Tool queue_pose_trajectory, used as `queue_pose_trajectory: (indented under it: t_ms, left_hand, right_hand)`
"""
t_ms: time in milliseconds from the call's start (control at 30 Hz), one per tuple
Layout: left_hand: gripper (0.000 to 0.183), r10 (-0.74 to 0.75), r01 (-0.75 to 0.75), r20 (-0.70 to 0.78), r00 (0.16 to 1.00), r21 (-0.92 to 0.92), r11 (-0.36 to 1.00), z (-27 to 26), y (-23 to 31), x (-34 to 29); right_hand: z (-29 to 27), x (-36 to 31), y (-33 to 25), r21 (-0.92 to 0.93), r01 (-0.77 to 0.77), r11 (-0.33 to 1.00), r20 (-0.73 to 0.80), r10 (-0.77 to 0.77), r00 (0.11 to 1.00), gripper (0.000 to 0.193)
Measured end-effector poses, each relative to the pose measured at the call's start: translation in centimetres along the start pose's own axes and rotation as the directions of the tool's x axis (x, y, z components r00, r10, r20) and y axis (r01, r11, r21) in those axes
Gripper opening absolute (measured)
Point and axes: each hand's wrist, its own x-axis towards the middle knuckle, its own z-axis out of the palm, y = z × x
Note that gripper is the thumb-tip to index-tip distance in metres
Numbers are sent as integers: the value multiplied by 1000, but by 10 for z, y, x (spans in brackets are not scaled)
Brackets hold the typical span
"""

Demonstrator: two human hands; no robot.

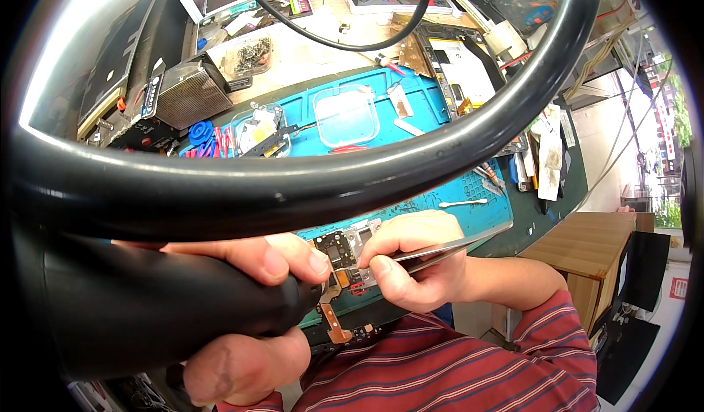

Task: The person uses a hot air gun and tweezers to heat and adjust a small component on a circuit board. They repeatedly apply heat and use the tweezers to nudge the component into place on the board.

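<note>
My left hand (pixel 253 362) is wrapped around the thick black handle of a hot air gun (pixel 169 305), fingers above and thumb below. The gun's narrow end points right, close to a small dark circuit board (pixel 334 247). Between the thumb and fingers of my right hand (pixel 422 265) are silver tweezers (pixel 473 240), whose wide end sticks out to the right. Their tips are close to the board, but contact cannot be made out. A silver metal holder (pixel 361 234) lies beside the board, and a copper-coloured flex strip (pixel 336 325) hangs toward me.
A thick black hose (pixel 308 184) arches across the view above my hands. Beyond it, a blue work mat (pixel 411 144) carries a clear plastic tray (pixel 345 115) and a white cotton swab (pixel 463 203). A metal-cased box (pixel 187 93) stands left; an opened device (pixel 462 63) lies back right.
</note>
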Motion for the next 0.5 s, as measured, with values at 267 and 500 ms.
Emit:
queue_pose_trajectory:
  t_ms: [267,500]
  left_hand:
    - [69,0,0,2,1000,-1,1000,0,0,0]
    - [69,-6,6,6,1000,-5,1000,1,0,0]
  right_hand:
    - [0,-1,0,-9,-5,1000,-4,5,1000,2]
    - [0,-1,1,-4,-5,1000,-8,5,1000,1]
